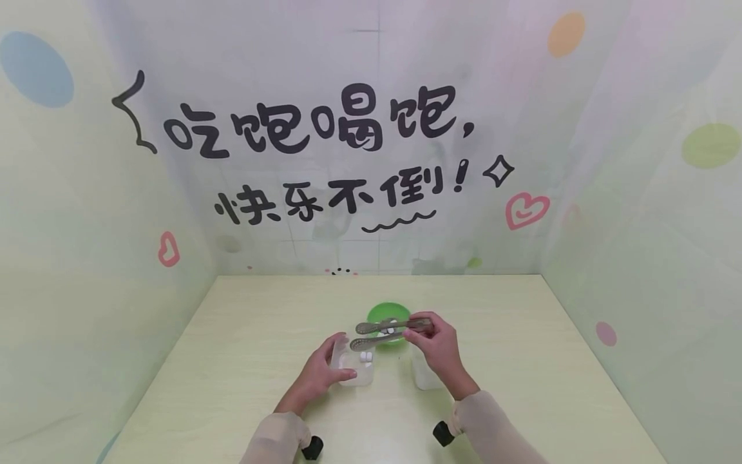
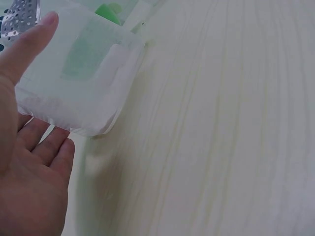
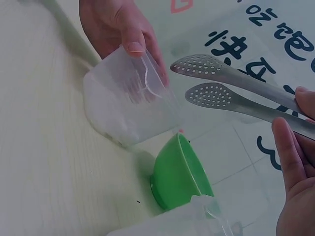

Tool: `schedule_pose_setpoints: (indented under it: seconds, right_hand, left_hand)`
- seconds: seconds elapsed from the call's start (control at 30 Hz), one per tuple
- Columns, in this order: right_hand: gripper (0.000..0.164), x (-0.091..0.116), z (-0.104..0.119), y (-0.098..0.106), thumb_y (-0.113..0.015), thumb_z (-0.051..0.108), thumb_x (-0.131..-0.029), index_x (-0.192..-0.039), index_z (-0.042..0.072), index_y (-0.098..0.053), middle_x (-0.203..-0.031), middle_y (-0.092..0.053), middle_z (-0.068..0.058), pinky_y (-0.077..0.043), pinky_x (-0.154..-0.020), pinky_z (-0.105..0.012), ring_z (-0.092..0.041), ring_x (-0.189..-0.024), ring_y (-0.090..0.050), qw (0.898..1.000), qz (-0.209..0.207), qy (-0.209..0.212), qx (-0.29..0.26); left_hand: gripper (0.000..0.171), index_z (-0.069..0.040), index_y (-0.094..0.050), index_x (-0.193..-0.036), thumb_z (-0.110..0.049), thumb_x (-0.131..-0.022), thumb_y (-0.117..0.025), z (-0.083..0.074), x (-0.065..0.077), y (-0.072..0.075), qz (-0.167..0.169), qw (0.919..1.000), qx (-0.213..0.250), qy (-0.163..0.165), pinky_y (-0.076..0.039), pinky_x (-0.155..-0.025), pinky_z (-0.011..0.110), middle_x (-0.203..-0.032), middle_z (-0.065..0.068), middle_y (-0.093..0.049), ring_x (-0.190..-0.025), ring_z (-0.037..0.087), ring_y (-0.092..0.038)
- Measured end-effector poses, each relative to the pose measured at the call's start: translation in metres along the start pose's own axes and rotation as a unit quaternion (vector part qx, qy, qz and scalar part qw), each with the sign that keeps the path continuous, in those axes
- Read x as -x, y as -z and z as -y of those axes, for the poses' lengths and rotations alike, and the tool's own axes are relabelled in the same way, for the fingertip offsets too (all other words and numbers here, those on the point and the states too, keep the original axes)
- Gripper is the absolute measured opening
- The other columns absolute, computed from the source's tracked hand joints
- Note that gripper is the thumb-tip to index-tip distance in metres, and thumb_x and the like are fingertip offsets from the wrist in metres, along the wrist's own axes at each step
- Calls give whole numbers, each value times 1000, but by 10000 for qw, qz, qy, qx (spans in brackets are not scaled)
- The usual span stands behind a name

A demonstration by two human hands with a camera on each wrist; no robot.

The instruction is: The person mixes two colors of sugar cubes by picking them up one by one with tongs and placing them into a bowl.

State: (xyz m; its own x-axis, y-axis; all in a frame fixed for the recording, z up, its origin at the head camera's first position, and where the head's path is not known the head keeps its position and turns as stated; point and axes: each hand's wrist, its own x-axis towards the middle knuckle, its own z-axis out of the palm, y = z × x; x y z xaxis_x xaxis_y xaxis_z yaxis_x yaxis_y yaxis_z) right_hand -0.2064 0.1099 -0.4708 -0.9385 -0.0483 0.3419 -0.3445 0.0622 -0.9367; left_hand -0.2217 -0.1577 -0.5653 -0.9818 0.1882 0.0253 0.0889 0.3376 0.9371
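Observation:
My left hand [image 1: 315,372] grips a translucent plastic container [image 1: 362,379] by its side, thumb on the near side and fingers on the far side. Small white pieces [image 1: 366,356] lie inside it. In my right hand [image 1: 442,347] is a pair of metal tongs [image 3: 197,66] with perforated, spoon-shaped ends. The tongs' ends are spread apart above the container, and nothing shows between them. Behind, a green bowl [image 1: 390,310] holds several white pieces, partly hidden by the tongs.
A second translucent container [image 1: 425,375] stands on the right, partly behind my right hand and forearm. The pale wooden table [image 1: 261,322] ends at a printed cloth wall [image 1: 324,51], with more cloth on both sides.

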Motion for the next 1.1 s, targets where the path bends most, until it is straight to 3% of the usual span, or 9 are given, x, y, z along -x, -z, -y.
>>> schedule_pose_setpoints:
  seconds: [0.47,0.63,0.77,0.97,1.1]
  right_hand:
    - [25,4,6,-22,-77,-4,-79,-100,-8,-65,-85,-70,-13,-53,-63,-21,-13,-71,-63,9958,138,83,896]
    - [26,5,8,-26,-76,-4,-78,-101,-8,-63,-85,-71,-15,-54,-64,-21,-17,-74,-65,9940,198,133,1065]
    - [27,3,-1,-28,-76,-6,-78,-101,-9,-62,-85,-70,-17,-54,-63,-22,-21,-74,-66,9940,207,240,1044]
    - [29,-4,-33,-30,-78,-1,-77,-103,-1,-63,-84,-71,-8,-54,-61,-23,-16,-73,-65,9929,142,290,1143]
    - [30,-5,-37,-31,-78,5,-79,-104,1,-63,-85,-70,-4,-56,-63,-24,-14,-74,-65,9895,248,458,1349]
  left_hand:
    - [87,-8,-41,-145,-14,-72,-87,1,-1,0,7,10000,67,4,-30,-109,57,-145,19,-45,-134,40,-38]
    - [87,-8,-41,-145,-14,-72,-87,0,0,-1,13,10000,66,29,-29,-110,56,-145,18,-45,-135,39,-37]
    - [86,-9,-40,-146,-14,-73,-86,0,0,0,9,10000,87,33,-28,-111,55,-145,16,-45,-136,38,-36]
    - [86,-10,-40,-146,-15,-73,-86,0,1,0,22,10000,27,14,-27,-111,56,-145,17,-46,-136,38,-36]
    - [87,-10,-40,-146,-17,-73,-86,1,0,0,26,10000,-18,-9,-27,-111,56,-146,17,-45,-136,39,-36]
